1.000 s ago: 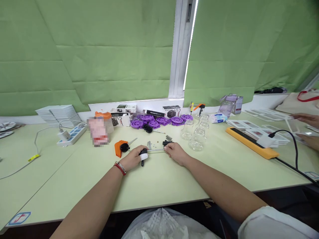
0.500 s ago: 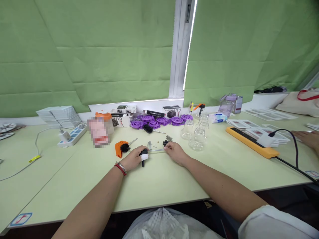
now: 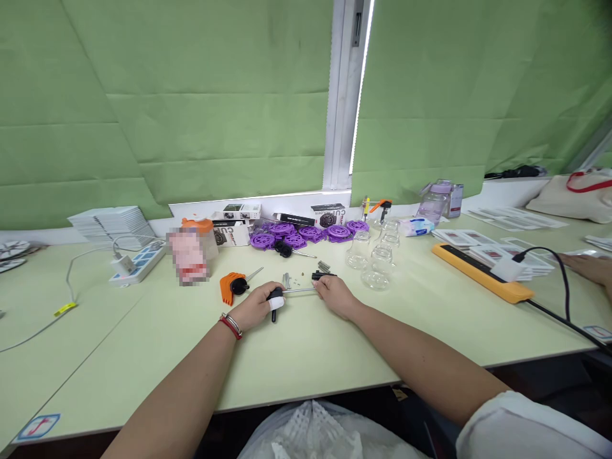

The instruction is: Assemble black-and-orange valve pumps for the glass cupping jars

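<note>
My left hand (image 3: 261, 306), with a white wrap on the thumb, is closed around a black part (image 3: 274, 315) whose short black stem points toward me. From that part a thin metal rod (image 3: 299, 291) runs right to my right hand (image 3: 336, 296), whose fingertips pinch its far end. A small black piece (image 3: 323, 275) shows just above the right fingers; I cannot tell whether they hold it. Left of my hands lies an orange and black pump-like part (image 3: 234, 288) with a metal stem. Springs (image 3: 324, 266), small pins (image 3: 286, 280) and tiny bits lie beyond my hands.
Purple ring parts (image 3: 296, 234) and cup-holder boxes (image 3: 232, 233) line the back. Clear glass bottles (image 3: 375, 278) stand right of my hands. A yellow power strip (image 3: 482, 274) lies farther right, a white one (image 3: 138, 261) left. Another person's hand (image 3: 588, 266) rests at the right edge.
More of the small black piece shows above my right fingers, and it lies more level. Both hands keep nearly the same place on the part and rod. The view has shifted slightly.
</note>
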The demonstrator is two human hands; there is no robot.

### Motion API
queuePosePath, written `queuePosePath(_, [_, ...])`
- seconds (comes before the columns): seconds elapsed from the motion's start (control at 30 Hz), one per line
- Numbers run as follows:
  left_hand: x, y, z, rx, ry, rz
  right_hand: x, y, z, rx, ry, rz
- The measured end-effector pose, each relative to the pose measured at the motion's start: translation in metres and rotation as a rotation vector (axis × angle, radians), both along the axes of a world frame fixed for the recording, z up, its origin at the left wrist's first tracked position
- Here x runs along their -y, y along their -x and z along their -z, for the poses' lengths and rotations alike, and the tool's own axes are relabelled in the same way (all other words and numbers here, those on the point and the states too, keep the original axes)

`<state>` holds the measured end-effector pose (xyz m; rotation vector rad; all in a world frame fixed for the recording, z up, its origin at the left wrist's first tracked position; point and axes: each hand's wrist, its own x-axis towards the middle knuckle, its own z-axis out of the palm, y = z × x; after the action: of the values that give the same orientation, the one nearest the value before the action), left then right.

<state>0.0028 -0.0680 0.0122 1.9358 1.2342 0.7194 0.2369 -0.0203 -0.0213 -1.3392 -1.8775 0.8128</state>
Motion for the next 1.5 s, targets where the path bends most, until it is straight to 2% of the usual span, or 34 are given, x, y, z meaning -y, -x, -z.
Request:
queuePosePath(0.3, [0.0008, 0.0001, -0.0010, -0.014, -0.010, 0.004, -0.0008, -0.0002, 0.0018, -0.085, 0.048, -0.031])
queuePosePath(0.53, [0.0001, 0.0014, 0.0011, -0.024, -0.023, -0.011, 0.0023, -0.0043, -0.0003, -0.276, 0.220, -0.095])
queuePosePath(0.7, [0.0000, 0.0011, 0.0013, -0.021, -0.030, -0.015, 0.0012, -0.0044, 0.0029, -0.261, 0.167, -0.097])
queuePosePath(1.0, [-0.0006, 0.0006, 0.0016, -0.001, -0.024, -0.012, 0.0035, -0.0030, -0.0033, -0.243, 0.193, -0.126])
queuePosePath(1.27, [0.0002, -0.0002, -0.0011, 0.002, -0.007, -0.024, 0.0026, -0.0045, -0.0008, -0.328, 0.220, -0.128])
queuePosePath(1.5, [-0.0025, 0.0011, 0.0030, 0.014, -0.017, -0.024, 0.0034, -0.0027, -0.0024, -0.310, 0.209, -0.135])
